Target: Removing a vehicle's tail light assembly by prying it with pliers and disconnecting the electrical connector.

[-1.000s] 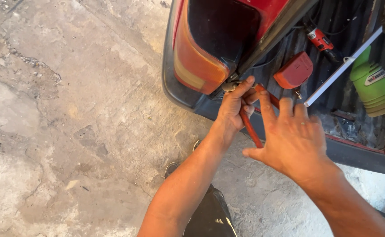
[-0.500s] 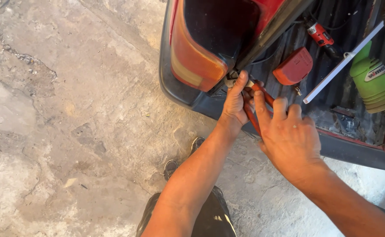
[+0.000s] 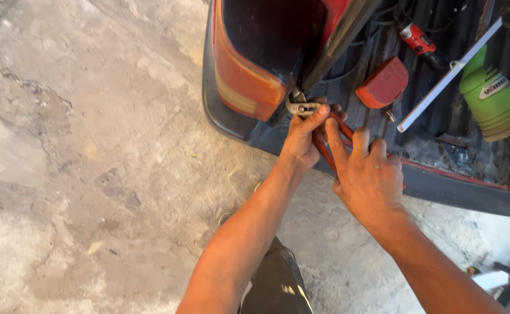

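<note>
Red-handled pliers [image 3: 324,136] with a silver head sit just beside the orange tail light [image 3: 246,87], which carries a pale yellowish band. Near that light lie a red case [image 3: 383,83], a white rod [image 3: 450,75] and a green ribbed container [image 3: 496,102], over mottled grey concrete floor [image 3: 92,174].

At the upper right of the frame I see one label, a small white slanted patch with dark and red print [image 3: 495,87], stuck on the ribbed green plastic container [image 3: 499,104] lying in the truck bed [image 3: 441,136].
</note>
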